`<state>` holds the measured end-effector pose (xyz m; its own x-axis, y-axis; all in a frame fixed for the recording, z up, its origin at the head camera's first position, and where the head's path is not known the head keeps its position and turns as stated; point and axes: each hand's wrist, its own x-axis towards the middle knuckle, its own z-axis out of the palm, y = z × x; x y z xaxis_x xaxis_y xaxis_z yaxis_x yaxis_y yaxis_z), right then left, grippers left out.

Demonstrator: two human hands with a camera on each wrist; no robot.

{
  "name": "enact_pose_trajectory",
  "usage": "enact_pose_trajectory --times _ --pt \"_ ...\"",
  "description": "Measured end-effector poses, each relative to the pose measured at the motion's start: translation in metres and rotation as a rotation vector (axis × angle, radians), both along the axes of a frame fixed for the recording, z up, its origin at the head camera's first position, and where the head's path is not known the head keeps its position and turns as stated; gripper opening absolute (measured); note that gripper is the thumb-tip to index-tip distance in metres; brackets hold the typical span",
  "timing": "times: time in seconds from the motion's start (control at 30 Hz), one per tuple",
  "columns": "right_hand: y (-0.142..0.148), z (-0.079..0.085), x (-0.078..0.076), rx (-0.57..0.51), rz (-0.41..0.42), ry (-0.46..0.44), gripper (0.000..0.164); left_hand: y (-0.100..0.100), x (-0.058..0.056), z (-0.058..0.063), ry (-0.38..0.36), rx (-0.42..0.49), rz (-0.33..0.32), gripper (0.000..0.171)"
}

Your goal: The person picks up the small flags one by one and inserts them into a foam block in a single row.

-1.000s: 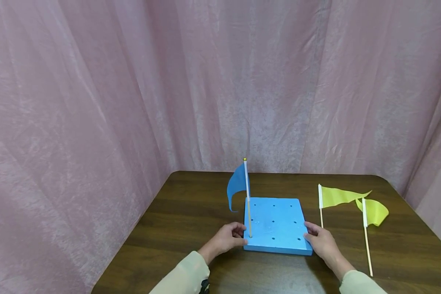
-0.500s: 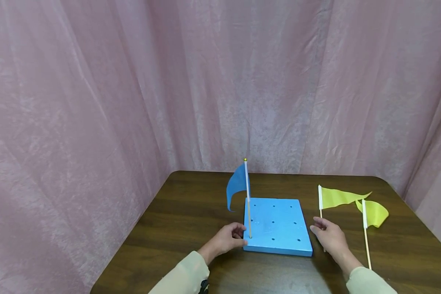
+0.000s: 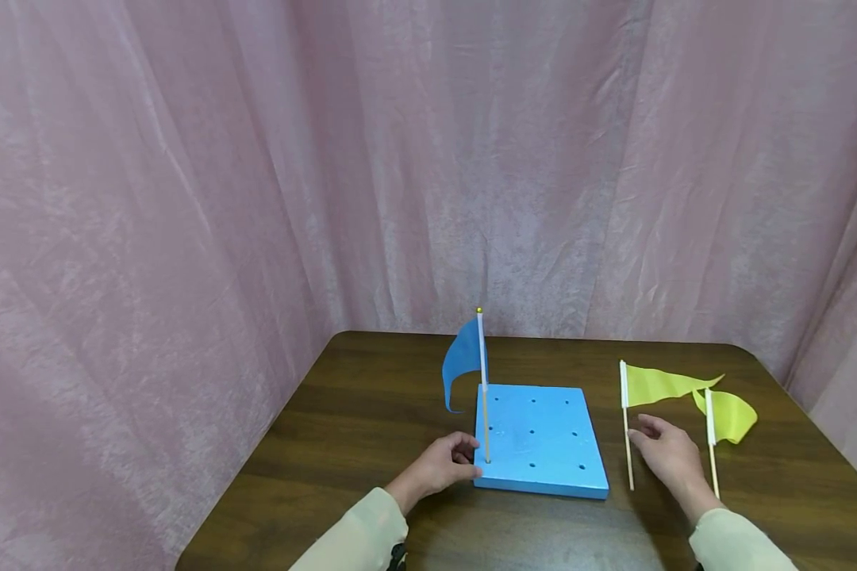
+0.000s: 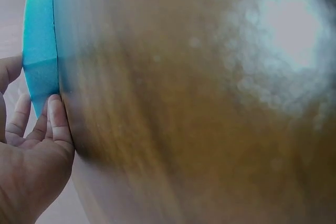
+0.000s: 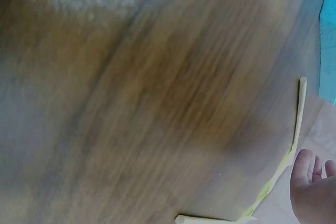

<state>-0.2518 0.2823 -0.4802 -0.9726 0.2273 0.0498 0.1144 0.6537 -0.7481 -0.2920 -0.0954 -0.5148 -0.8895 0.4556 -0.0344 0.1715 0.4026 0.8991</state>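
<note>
A flat blue board with rows of small holes lies on the table. My left hand holds its left edge near the front corner, and in the left wrist view thumb and fingers sit on either side of that corner. A blue flag stands upright in the front-left hole, its cloth hanging left. To the right of the board, two yellow pennant flags lie on sticks: a left one and a right one. My right hand is between their sticks, fingertips close to the left stick, holding nothing.
The dark wooden table has rounded far corners. Pink curtains hang behind it and along both sides. The two yellow cloths overlap at their ends. In the right wrist view, glare falls across the tabletop.
My right hand has let go of the board's right edge and moved right, passing over the left yellow flag's stick. My left hand and the board have stayed put.
</note>
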Motion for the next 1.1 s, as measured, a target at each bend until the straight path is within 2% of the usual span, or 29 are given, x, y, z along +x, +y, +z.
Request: enact_pose_trajectory --times 0.3,0.67,1.1 --pt "0.009 -0.005 -0.005 0.023 -0.017 -0.034 0.059 0.000 0.000 0.000 -0.012 0.004 -0.001 0.036" --pt "0.007 -0.010 -0.008 0.053 0.009 -0.038 0.060 0.000 0.002 0.003 -0.023 -0.001 0.016 0.037" --pt "0.006 -0.015 -0.017 0.044 0.033 -0.115 0.061 0.000 0.002 0.003 -0.024 0.010 0.014 0.036"
